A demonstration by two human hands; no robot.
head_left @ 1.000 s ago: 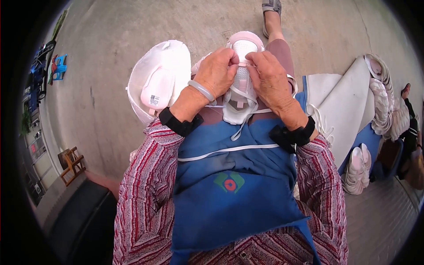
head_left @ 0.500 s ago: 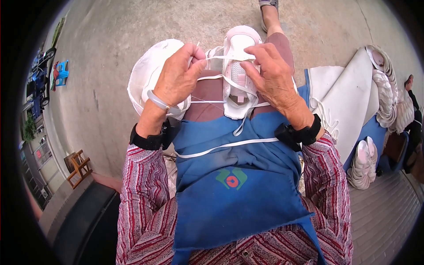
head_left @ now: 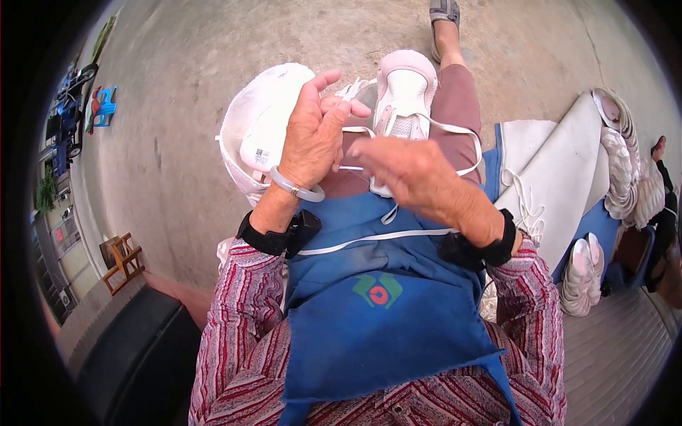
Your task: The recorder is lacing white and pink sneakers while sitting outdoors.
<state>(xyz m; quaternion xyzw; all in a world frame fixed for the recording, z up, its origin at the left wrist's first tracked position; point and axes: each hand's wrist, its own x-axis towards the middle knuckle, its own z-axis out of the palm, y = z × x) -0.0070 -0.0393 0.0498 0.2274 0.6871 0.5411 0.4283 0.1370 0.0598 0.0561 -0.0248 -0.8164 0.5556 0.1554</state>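
Note:
A white and pink shoe upper (head_left: 406,79) lies on my lap with its toe pointing away from me. One white shoelace (head_left: 465,130) loops from its eyelets out to the right. My left hand (head_left: 312,131) is raised just left of the upper, fingers apart, with no lace visibly gripped. Crossing in front of the upper's near part is my right hand (head_left: 423,174), its fingers smeared by motion, so I cannot tell what they hold. Beside my left hand sits a white bag-like bundle (head_left: 238,117) with a smooth white piece (head_left: 264,145) on it.
A blue apron (head_left: 383,334) covers my lap, with a white cord (head_left: 376,240) across it. To the right are a white sheet (head_left: 550,153), stacked shoe uppers (head_left: 619,167) and more pale uppers (head_left: 582,273). A small wooden stool (head_left: 124,263) and a dark bench (head_left: 138,355) stand left.
The lace held taut between both hands is no longer stretched there; it now loops to the right. My right hand has dropped down and left, while my left hand has turned and its fingers have spread.

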